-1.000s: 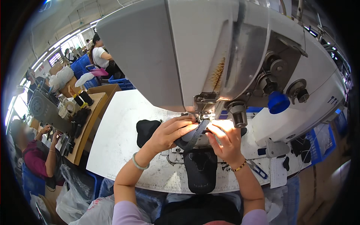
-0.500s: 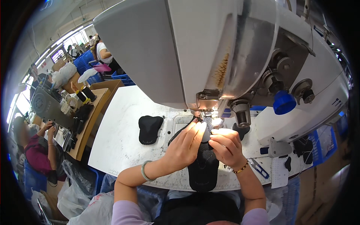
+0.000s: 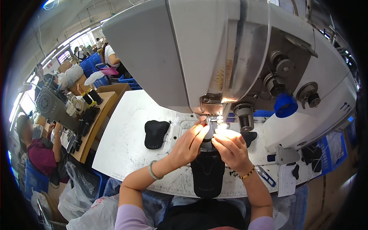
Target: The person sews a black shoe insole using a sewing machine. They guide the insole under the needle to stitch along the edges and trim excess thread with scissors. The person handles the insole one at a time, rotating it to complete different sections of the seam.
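Note:
A black shoe upper [image 3: 207,174] with a mesh part lies under the sewing machine's needle area [image 3: 215,118], its rounded end toward me. On it, just before the presser foot, sits a small light grey piece [image 3: 209,133]. My left hand [image 3: 188,142] is closed, thumb and fingertips pinching the grey piece from the left. My right hand [image 3: 232,148] is closed opposite, fingertips pressed together at the upper's edge in the lamp's glare. The glare and my fingers hide the exact stitching spot.
Another black piece [image 3: 156,134] lies on the white table [image 3: 122,130] at left, and one [image 3: 249,138] right of my hand. Blue-handled thread snips [image 3: 266,176] lie at right beside a white paper [image 3: 286,180]. The machine head [image 3: 153,53] overhangs everything. A co-worker [image 3: 42,153] sits left.
The view has shifted slightly. Both hands stay by the needle; the grey piece stands straighter, and the black part that stuck out left of my left hand no longer shows.

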`<action>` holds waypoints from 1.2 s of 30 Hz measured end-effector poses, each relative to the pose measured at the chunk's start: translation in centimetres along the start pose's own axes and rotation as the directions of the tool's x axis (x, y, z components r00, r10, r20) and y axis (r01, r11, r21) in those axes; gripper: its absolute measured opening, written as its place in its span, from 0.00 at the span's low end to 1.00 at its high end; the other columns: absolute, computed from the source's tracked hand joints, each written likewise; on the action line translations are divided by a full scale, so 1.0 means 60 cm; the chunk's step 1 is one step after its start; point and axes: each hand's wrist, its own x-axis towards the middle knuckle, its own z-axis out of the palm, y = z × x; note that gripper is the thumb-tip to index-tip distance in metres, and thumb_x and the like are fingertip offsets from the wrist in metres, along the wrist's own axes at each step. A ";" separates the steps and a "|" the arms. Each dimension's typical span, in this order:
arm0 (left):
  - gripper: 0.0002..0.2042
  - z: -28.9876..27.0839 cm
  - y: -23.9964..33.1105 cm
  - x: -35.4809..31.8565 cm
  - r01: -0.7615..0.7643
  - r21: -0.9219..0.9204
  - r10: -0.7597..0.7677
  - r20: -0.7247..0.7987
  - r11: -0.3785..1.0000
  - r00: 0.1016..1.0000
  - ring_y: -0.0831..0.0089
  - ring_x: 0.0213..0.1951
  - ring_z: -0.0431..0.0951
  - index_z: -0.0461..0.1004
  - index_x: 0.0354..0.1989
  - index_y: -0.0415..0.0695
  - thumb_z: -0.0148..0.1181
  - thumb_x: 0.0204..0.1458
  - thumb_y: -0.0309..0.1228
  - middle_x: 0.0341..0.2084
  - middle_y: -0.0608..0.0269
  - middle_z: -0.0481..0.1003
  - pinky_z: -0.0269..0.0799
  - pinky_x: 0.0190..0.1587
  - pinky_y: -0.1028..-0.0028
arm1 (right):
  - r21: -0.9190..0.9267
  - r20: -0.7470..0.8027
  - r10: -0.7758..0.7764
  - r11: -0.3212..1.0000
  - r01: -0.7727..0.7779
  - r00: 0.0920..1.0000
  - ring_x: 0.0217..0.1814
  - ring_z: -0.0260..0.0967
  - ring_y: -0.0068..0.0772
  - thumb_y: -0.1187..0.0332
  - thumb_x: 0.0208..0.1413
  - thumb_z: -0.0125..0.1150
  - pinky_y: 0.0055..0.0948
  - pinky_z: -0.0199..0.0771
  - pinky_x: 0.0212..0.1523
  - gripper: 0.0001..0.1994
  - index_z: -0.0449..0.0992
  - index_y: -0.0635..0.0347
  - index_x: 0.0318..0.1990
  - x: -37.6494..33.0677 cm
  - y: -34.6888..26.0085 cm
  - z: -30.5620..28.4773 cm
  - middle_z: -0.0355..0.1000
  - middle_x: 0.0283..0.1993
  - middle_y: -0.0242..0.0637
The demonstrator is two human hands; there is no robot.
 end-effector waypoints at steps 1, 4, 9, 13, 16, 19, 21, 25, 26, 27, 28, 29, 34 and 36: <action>0.20 0.003 -0.003 -0.001 -0.004 -0.004 0.004 -0.018 1.000 1.000 0.50 0.51 0.73 0.67 0.48 0.28 0.51 0.42 0.12 0.46 0.42 0.69 0.74 0.50 0.65 | -0.007 0.006 0.005 1.000 -0.005 1.000 0.45 0.70 0.28 0.73 0.45 0.60 0.30 0.70 0.46 0.12 0.76 0.60 0.39 0.000 0.001 0.001 0.71 0.45 0.33; 0.18 0.011 -0.014 -0.001 -0.004 -0.032 0.002 -0.059 0.999 0.998 0.51 0.49 0.74 0.68 0.46 0.30 0.51 0.42 0.12 0.46 0.43 0.69 0.75 0.49 0.65 | -0.036 0.019 0.040 0.999 -0.039 0.999 0.42 0.69 0.25 0.73 0.44 0.60 0.29 0.69 0.46 0.12 0.76 0.59 0.40 -0.001 0.000 0.005 0.71 0.44 0.31; 0.17 0.020 -0.032 -0.001 0.030 -0.137 -0.039 -0.069 0.990 0.997 0.51 0.45 0.75 0.68 0.43 0.31 0.52 0.41 0.12 0.45 0.44 0.70 0.76 0.45 0.65 | -0.063 0.038 0.136 0.989 -0.134 0.990 0.37 0.68 0.22 0.73 0.46 0.61 0.27 0.66 0.43 0.14 0.77 0.55 0.44 -0.001 -0.001 0.012 0.70 0.40 0.25; 0.18 0.026 -0.048 0.002 0.073 -0.233 -0.096 -0.090 0.970 0.991 0.49 0.40 0.76 0.68 0.42 0.33 0.52 0.39 0.11 0.41 0.44 0.72 0.75 0.42 0.66 | -0.107 0.056 0.206 0.974 -0.200 0.977 0.34 0.66 0.21 0.72 0.47 0.62 0.27 0.65 0.41 0.15 0.77 0.52 0.45 0.006 -0.007 0.017 0.68 0.35 0.23; 0.17 0.030 -0.053 0.002 0.113 -0.258 -0.136 -0.073 0.960 0.988 0.49 0.39 0.76 0.69 0.41 0.33 0.52 0.38 0.11 0.40 0.45 0.73 0.75 0.41 0.66 | -0.140 0.030 0.244 0.961 -0.238 0.969 0.35 0.65 0.23 0.72 0.46 0.63 0.29 0.65 0.43 0.15 0.77 0.50 0.44 0.006 -0.012 0.021 0.66 0.34 0.23; 0.14 0.033 -0.055 0.002 0.107 -0.298 -0.156 -0.147 0.949 0.977 0.53 0.39 0.78 0.71 0.37 0.33 0.54 0.38 0.09 0.39 0.47 0.74 0.75 0.41 0.69 | -0.131 -0.009 0.259 0.957 -0.258 0.966 0.38 0.65 0.25 0.72 0.45 0.64 0.31 0.64 0.45 0.15 0.78 0.50 0.43 0.005 -0.017 0.025 0.66 0.35 0.24; 0.12 0.035 -0.057 0.003 0.075 -0.326 -0.155 -0.227 0.942 0.962 0.58 0.40 0.79 0.72 0.35 0.34 0.58 0.40 0.10 0.38 0.49 0.76 0.76 0.42 0.71 | -0.121 -0.018 0.265 0.957 -0.265 0.964 0.40 0.65 0.27 0.72 0.45 0.64 0.31 0.64 0.46 0.15 0.78 0.50 0.43 0.005 -0.019 0.026 0.67 0.36 0.24; 0.12 0.033 -0.067 -0.001 0.075 -0.387 -0.160 -0.193 0.919 0.968 0.60 0.40 0.79 0.74 0.36 0.35 0.61 0.40 0.13 0.38 0.50 0.77 0.76 0.42 0.72 | -0.106 -0.022 0.268 0.957 -0.268 0.963 0.42 0.64 0.29 0.72 0.45 0.64 0.31 0.64 0.47 0.15 0.78 0.50 0.43 0.009 -0.018 0.024 0.68 0.37 0.25; 0.12 0.032 -0.071 -0.003 0.071 -0.398 -0.154 -0.179 0.915 0.972 0.60 0.40 0.79 0.74 0.36 0.36 0.61 0.40 0.13 0.38 0.50 0.77 0.76 0.42 0.72 | -0.101 -0.026 0.266 0.958 -0.267 0.964 0.43 0.65 0.29 0.72 0.45 0.64 0.31 0.63 0.47 0.15 0.78 0.50 0.43 0.010 -0.017 0.023 0.68 0.37 0.25; 0.12 0.032 -0.074 -0.005 0.067 -0.412 -0.146 -0.164 0.909 0.976 0.60 0.41 0.79 0.74 0.36 0.36 0.61 0.40 0.14 0.39 0.50 0.77 0.77 0.42 0.73 | -0.091 -0.025 0.266 0.959 -0.267 0.964 0.42 0.65 0.29 0.72 0.45 0.65 0.31 0.63 0.47 0.15 0.78 0.50 0.43 0.011 -0.016 0.023 0.68 0.36 0.25; 0.13 0.029 -0.075 -0.004 0.053 -0.406 -0.128 -0.162 0.913 0.978 0.60 0.41 0.79 0.74 0.36 0.37 0.61 0.40 0.14 0.39 0.51 0.77 0.77 0.42 0.72 | -0.081 -0.025 0.266 0.960 -0.267 0.964 0.41 0.65 0.29 0.72 0.45 0.65 0.31 0.63 0.46 0.15 0.78 0.50 0.44 0.011 -0.015 0.022 0.68 0.35 0.26; 0.13 0.026 -0.075 -0.003 0.039 -0.399 -0.111 -0.159 0.916 0.981 0.60 0.42 0.79 0.75 0.36 0.37 0.60 0.39 0.14 0.39 0.51 0.77 0.77 0.42 0.72 | -0.071 -0.024 0.267 0.961 -0.268 0.964 0.41 0.65 0.29 0.72 0.45 0.65 0.31 0.63 0.46 0.15 0.78 0.51 0.44 0.011 -0.013 0.021 0.68 0.35 0.26; 0.18 0.006 -0.077 0.002 0.013 -0.350 -0.045 -0.083 0.937 0.996 0.58 0.43 0.78 0.75 0.38 0.38 0.55 0.35 0.12 0.40 0.52 0.77 0.76 0.44 0.68 | -0.056 -0.051 0.283 0.957 -0.286 0.958 0.35 0.63 0.30 0.71 0.46 0.66 0.30 0.63 0.43 0.16 0.78 0.51 0.45 0.002 -0.007 0.027 0.66 0.31 0.26; 0.20 0.002 -0.079 0.000 0.015 -0.323 -0.038 -0.065 0.946 0.997 0.57 0.44 0.77 0.75 0.39 0.39 0.53 0.33 0.12 0.40 0.53 0.77 0.76 0.45 0.66 | -0.055 -0.053 0.288 0.955 -0.291 0.956 0.34 0.63 0.30 0.71 0.46 0.66 0.30 0.63 0.43 0.16 0.78 0.51 0.45 0.002 -0.007 0.028 0.65 0.30 0.26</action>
